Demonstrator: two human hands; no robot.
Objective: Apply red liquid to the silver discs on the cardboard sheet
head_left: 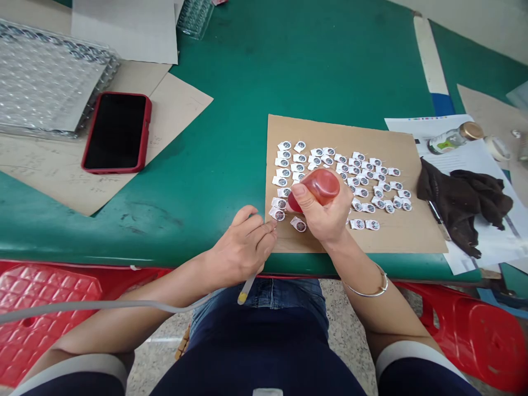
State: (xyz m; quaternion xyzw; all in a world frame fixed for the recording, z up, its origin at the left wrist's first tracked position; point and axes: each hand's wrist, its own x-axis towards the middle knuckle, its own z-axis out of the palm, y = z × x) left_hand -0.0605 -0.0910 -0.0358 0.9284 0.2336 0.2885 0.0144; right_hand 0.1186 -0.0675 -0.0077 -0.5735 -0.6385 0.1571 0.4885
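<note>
My right hand [325, 217] is wrapped around a red squeeze bottle [319, 187], its rounded end facing up and its lower end hidden near the cardboard. My left hand [245, 245] is closed in a pinch beside the lower left tags. From under it sticks out a thin pale rod with a yellow end [243, 297]; its front part is hidden by the fingers. Left fingertips are close to a small white tag with a dark round mark [277, 214]; whether they touch it I cannot tell. Many similar tags lie in rough rows on the brown cardboard sheet [396, 239].
A red-cased phone [117, 132] and clear plastic trays [45, 82] lie on papers at the left. To the right are a dark cloth [466, 201], a pen [439, 220] and a glass jar [454, 137]. A grey hose [124, 304] crosses my left forearm.
</note>
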